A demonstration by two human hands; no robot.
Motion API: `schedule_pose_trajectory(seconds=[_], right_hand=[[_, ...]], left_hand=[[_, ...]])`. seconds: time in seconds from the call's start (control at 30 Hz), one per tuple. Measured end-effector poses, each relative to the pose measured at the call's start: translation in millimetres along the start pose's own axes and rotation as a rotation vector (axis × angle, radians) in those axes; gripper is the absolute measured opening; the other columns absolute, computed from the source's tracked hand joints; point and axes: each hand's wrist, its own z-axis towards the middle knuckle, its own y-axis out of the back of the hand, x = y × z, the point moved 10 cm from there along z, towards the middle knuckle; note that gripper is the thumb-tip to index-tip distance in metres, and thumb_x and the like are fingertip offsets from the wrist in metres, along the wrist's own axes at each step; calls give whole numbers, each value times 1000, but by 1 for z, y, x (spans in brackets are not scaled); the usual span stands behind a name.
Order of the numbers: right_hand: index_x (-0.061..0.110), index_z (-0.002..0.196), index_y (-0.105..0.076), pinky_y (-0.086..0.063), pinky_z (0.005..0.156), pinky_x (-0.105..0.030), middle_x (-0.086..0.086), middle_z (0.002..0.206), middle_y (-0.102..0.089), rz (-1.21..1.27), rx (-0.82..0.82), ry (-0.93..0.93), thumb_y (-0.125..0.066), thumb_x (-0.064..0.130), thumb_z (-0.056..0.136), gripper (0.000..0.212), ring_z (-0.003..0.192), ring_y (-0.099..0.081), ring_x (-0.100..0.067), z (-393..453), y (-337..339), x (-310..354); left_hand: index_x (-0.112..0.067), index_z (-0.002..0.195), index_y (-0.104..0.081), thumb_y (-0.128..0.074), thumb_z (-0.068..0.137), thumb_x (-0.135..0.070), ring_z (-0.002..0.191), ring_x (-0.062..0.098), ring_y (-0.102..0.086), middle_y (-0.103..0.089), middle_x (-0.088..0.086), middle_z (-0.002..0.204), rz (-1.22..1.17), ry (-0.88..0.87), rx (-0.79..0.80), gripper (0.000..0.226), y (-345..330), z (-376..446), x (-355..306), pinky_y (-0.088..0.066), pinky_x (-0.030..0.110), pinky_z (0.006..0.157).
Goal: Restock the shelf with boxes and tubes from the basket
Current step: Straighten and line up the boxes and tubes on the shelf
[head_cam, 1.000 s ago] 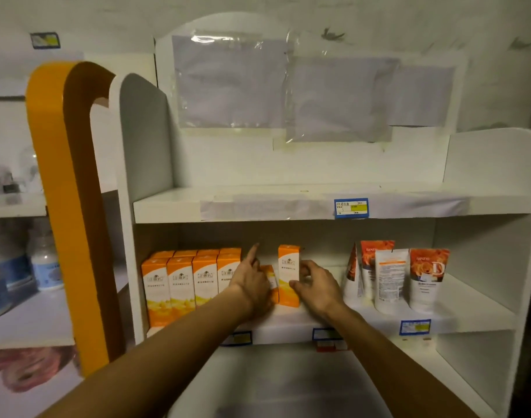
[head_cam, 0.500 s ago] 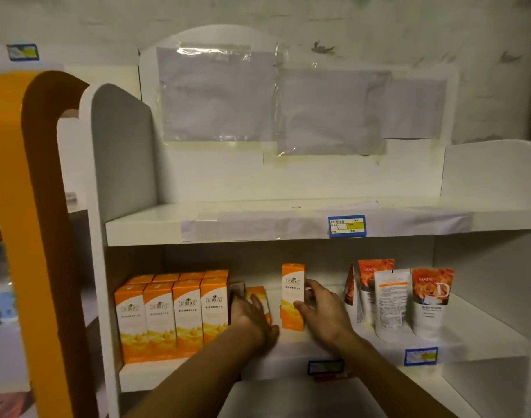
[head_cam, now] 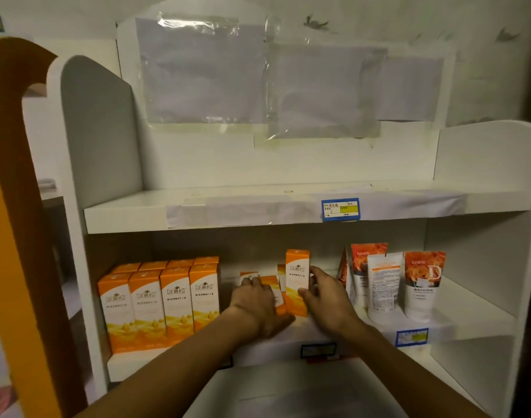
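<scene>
Head view: middle shelf (head_cam: 481,303) partly stocked, orange box rows (head_cam: 160,300) left, tubes (head_cam: 394,282) right. Right hand (head_cam: 324,297) grasps upright box (head_cam: 296,282); left hand (head_cam: 255,300) lies over tipped boxes (head_cam: 271,286), grip unclear. Centre gap unfilled; basket unseen.

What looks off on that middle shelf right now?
Between the neat orange box row and the tubes, the boxes are untidy: one upright box stands alone in the right hand, and smaller boxes lean askew by the left hand. One tube tilts.
</scene>
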Motion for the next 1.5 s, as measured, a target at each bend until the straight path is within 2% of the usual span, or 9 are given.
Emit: schedule_pose_trajectory(seconds=[0.17, 0.3, 0.47, 0.63, 0.77, 0.93, 1.1, 1.3, 1.5], right_hand=[[21, 134, -49, -54, 97, -36, -1, 133, -61, -50, 3, 7, -61, 17, 96, 40, 125, -57, -21, 0, 1, 4], [21, 137, -47, -53, 99, -39, -2, 134, -60, -67, 18, 2, -60, 15, 96, 44, 125, -57, -22, 1, 3, 5], [21, 137, -47, -53, 99, -38, -2, 134, -60, -67, 32, -10, -60, 17, 96, 43, 125, -57, -21, -3, 5, 6], [21, 137, -48, -54, 98, -35, -1, 133, -62, -56, 61, -14, -60, 18, 97, 42, 125, -57, -20, -9, 10, 7], [21, 139, -46, -54, 98, -38, -1, 134, -61, -53, 72, -21, -61, 19, 96, 45, 125, -57, -21, -13, 13, 6], [20, 138, -47, -54, 99, -39, -2, 134, -61, -46, 56, -20, -62, 18, 96, 46, 125, -58, -21, -19, 14, 11], [19, 138, -47, -53, 100, -38, -3, 133, -62, -26, 26, -31, -62, 17, 95, 45, 125, -58, -21, -24, 16, 10], [18, 137, -49, -55, 97, -36, -4, 132, -63, 42, 4, -44, -64, 14, 94, 45, 122, -60, -22, -28, 19, 12], [17, 137, -51, -57, 94, -38, -3, 128, -64, 178, 28, -90, -65, 7, 92, 48, 116, -63, -21, -31, 23, 14]], left_hand=[[-19, 137, -47, -47, 78, -84, 122, 30, -47, -41, 12, 140, -301, 81, 42, 88, -10, 8, 11, -46, 45, 103], [-15, 150, -35, -44, 83, -79, 138, 35, -37, -34, 13, 154, -311, 88, 51, 93, -20, 6, 10, -39, 48, 112], [-8, 160, -13, -40, 89, -73, 155, 38, 1, -3, 16, 168, -320, 100, 37, 100, -30, 5, 7, -13, 52, 124], [-9, 161, -6, -28, 95, -69, 155, 34, 6, 2, 14, 169, -233, 70, -3, 91, -33, -1, 0, -1, 54, 125], [-12, 158, -25, -33, 95, -68, 154, 32, -12, -17, 11, 166, -236, 48, -97, 84, -25, -12, 3, -14, 51, 125], [-21, 129, -58, -45, 91, -64, 125, 23, -44, -49, 6, 134, -174, 22, -256, 59, -1, -25, -1, -41, 41, 108], [-21, 126, -56, -58, 89, -54, 121, 23, -47, -49, 6, 131, -260, 31, -272, 49, 5, -28, -5, -51, 39, 97], [-19, 130, -54, -68, 86, -38, 121, 23, -49, -49, 5, 134, -452, 75, -329, 50, 9, -32, 1, -51, 37, 99], [-20, 126, -57, -73, 82, -51, 115, 25, -53, -51, 4, 128, -612, 149, -395, 56, 49, -33, 35, -51, 40, 94]])
